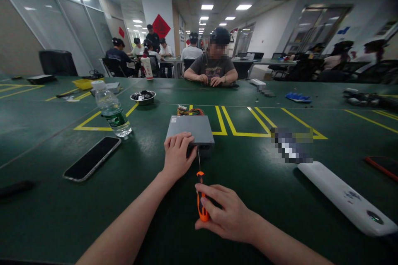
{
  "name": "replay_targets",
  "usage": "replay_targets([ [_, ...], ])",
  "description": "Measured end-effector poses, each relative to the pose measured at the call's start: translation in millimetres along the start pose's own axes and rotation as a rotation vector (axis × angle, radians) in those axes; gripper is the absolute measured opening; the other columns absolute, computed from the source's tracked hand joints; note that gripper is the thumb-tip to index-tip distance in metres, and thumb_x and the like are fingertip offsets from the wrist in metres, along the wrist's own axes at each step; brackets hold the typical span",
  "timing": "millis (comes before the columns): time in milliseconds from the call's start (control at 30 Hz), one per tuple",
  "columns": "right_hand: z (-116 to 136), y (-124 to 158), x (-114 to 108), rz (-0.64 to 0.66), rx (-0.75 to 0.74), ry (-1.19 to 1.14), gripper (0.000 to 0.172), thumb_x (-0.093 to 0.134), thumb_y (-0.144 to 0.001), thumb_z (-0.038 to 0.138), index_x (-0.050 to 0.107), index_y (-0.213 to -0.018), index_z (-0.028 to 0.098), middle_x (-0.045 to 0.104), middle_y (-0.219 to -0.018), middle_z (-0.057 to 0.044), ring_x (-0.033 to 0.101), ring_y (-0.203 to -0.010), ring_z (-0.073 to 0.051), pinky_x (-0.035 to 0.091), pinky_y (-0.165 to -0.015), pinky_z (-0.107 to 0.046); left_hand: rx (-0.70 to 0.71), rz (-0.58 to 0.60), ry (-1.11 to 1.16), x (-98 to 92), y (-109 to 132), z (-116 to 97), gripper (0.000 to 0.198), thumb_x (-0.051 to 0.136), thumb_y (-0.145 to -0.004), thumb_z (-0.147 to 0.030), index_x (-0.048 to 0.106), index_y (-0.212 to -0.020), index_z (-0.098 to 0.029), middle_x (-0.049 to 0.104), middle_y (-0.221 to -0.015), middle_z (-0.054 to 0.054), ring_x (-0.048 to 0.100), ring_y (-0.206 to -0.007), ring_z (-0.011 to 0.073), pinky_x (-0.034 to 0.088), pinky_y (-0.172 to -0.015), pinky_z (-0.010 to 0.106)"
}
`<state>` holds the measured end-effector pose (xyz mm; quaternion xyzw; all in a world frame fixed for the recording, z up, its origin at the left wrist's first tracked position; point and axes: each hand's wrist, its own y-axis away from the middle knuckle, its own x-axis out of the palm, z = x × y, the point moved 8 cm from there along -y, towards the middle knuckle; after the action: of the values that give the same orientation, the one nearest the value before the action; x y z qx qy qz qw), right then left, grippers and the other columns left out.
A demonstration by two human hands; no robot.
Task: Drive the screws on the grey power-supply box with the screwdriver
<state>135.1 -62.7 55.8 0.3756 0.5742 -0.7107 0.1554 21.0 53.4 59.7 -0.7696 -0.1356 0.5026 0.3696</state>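
A grey metal box [192, 128] with coloured wires [190, 111] at its far end lies on the green table [248, 182]. My left hand [178, 155] rests on its near corner, fingers curled over the edge, holding it down. My right hand [225, 213] is closed around the orange and black handle of a screwdriver [200, 192]. The screwdriver's thin shaft points away from me, with its tip at the near face of the box.
A water bottle [112, 109] and a dark phone [92, 158] lie to the left. A metal bowl [143, 97] sits behind them. A white oblong device [346, 196] lies at the right, a red-edged phone [382, 166] beyond it. A person sits across the table.
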Motion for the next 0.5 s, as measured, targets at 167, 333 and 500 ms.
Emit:
replay_targets([
  [167, -3, 2, 3, 0.025, 0.041, -0.004, 0.026, 0.051, -0.089, 0.039, 0.051, -0.095, 0.014, 0.061, -0.109, -0.019, 0.063, -0.095, -0.02, 0.052, -0.079, -0.029, 0.011, -0.001, -0.004, -0.5, 0, -1, 0.02, 0.055, -0.082, -0.027, 0.053, -0.101, -0.024, 0.06, -0.114, 0.005, 0.051, -0.108, 0.023, 0.03, -0.092, 0.041],
  [333, -1, 3, 6, 0.071, 0.011, -0.007, 0.026, 0.05, -0.091, 0.031, 0.046, -0.107, 0.012, 0.059, -0.115, -0.02, 0.062, -0.098, -0.021, 0.052, -0.081, -0.032, 0.016, -0.001, 0.001, -0.7, 0, -1, 0.02, 0.054, -0.082, -0.027, 0.053, -0.102, -0.024, 0.06, -0.114, 0.005, 0.05, -0.108, 0.0233, 0.03, -0.092, 0.042],
  [500, 0, 10, -12, -0.015, -0.036, -0.005, 0.034, 0.054, -0.087, 0.028, 0.041, -0.115, 0.013, 0.061, -0.113, -0.019, 0.063, -0.095, -0.021, 0.053, -0.078, -0.034, 0.013, -0.003, -0.007, -0.1, 1, 0, 0.02, 0.054, -0.082, -0.027, 0.053, -0.102, -0.024, 0.06, -0.115, 0.005, 0.05, -0.108, 0.0237, 0.029, -0.091, 0.042],
])
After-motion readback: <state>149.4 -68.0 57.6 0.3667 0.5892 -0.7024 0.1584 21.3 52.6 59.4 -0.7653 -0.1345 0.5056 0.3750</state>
